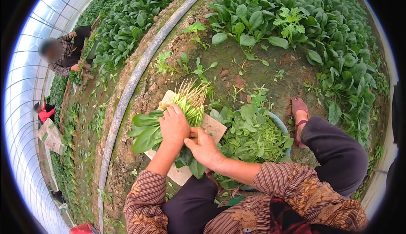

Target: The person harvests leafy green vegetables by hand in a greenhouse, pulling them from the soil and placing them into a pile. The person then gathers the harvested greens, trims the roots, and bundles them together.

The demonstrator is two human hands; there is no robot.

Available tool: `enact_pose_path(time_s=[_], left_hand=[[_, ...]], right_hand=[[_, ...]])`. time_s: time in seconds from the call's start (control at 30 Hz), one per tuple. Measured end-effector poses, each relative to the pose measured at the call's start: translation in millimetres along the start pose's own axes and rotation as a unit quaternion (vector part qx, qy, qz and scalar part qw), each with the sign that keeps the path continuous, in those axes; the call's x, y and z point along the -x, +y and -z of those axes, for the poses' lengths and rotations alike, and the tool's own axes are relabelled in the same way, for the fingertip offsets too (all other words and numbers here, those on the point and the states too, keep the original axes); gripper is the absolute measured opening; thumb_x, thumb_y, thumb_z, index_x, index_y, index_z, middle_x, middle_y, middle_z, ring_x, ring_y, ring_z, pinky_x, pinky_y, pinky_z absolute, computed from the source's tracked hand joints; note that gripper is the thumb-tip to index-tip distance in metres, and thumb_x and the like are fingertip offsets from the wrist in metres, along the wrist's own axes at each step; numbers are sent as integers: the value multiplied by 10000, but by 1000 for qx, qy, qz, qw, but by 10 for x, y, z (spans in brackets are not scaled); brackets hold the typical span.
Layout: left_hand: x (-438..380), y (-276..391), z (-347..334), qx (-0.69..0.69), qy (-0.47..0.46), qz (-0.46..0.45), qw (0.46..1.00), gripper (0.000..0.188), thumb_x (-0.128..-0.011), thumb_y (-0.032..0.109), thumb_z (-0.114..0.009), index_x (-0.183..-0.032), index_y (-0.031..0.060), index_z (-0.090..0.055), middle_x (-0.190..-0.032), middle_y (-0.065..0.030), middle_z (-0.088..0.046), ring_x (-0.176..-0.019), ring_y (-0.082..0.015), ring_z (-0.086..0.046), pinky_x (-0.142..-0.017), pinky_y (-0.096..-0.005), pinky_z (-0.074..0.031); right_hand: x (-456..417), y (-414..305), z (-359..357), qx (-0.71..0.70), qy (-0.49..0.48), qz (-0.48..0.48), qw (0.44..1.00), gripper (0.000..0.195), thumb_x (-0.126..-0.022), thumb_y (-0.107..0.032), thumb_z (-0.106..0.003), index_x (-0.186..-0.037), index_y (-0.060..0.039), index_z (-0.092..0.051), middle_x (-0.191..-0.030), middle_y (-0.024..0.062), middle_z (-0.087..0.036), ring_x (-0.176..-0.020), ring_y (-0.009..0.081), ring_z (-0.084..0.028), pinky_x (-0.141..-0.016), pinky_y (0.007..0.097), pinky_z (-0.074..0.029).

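Observation:
A bunch of spinach (190,110) lies across a pale board (214,127) in front of me, its roots pointing away and its broad leaves (146,137) spreading left and toward me. My left hand (174,124) is closed over the stems from above. Against the near right side of the bunch, my right hand (204,148) touches the left one, with thumb and fingers drawn together. Whatever may be between those fingertips is hidden. Right of the board stands a blue round tub (279,121) heaped with loose spinach leaves (253,132).
A long grey hose (128,91) runs along the soil on the left. Dense spinach plants (253,15) grow ahead and to the right. A person (68,51) sits at far left holding greens, and another person in red (44,111) is farther off. Plastic greenhouse film (28,75) curves along the left.

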State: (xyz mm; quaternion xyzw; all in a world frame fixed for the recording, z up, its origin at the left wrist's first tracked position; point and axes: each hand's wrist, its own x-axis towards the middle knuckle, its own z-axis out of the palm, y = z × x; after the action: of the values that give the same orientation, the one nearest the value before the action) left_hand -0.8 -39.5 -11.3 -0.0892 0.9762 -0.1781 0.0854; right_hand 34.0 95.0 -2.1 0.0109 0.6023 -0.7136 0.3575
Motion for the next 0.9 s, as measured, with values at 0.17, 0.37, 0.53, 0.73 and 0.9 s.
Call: enact_pose_path(time_s=[0.17, 0.37, 0.53, 0.73, 0.9], left_hand=[[121, 88, -164, -28, 66, 14, 997, 600, -861, 207, -563, -1353, -104, -418, -1127, -144, -575, -1054, -270, -572, -865, -412, -470], [47, 0, 202, 101, -35, 33, 994, 724, -839, 320, -737, -1324, -89, -389, -1151, -184, -575, -1072, -329, -585, -882, -465, -468], [181, 214, -48, 1, 27, 30, 999, 745, -875, 299, -665, -1388, -123, -327, -1230, -232, -543, -1131, -353, -542, -943, -483, -429], [194, 249, 161, 154, -63, 38, 985, 1090, -810, 559, -682, -1464, -167, -198, -1517, -364, -262, -1431, -466, -266, -1141, -586, -229], [204, 257, 181, 127, -58, 39, 990, 1201, -763, 637, -710, -1474, -173, -179, -1524, -359, -264, -1444, -454, -258, -1151, -580, -222]], right_hand=[[26, 207, 108, 3, 44, 48, 998, 217, -941, -67, -587, -1115, 60, -562, -986, 135, -674, -858, 193, -671, -804, 313, -547], [-451, -99, 747, -33, 77, -49, 995, 174, -982, -138, -553, -881, -7, -609, -738, 38, -658, -534, 78, -564, -456, 236, -447], [-954, -271, 644, 14, -10, -73, 997, 177, -966, -131, -575, -861, 2, -627, -707, 61, -660, -524, 106, -605, -443, 252, -483], [-985, -286, 764, -56, -52, -41, 996, 227, -968, -175, -602, -812, -12, -624, -679, 49, -637, -480, 118, -577, -425, 232, -468], [-916, 43, 1035, -120, 133, -5, 984, 349, -958, -412, -643, -937, -67, -598, -810, 39, -638, -613, 103, -576, -565, 243, -498]])
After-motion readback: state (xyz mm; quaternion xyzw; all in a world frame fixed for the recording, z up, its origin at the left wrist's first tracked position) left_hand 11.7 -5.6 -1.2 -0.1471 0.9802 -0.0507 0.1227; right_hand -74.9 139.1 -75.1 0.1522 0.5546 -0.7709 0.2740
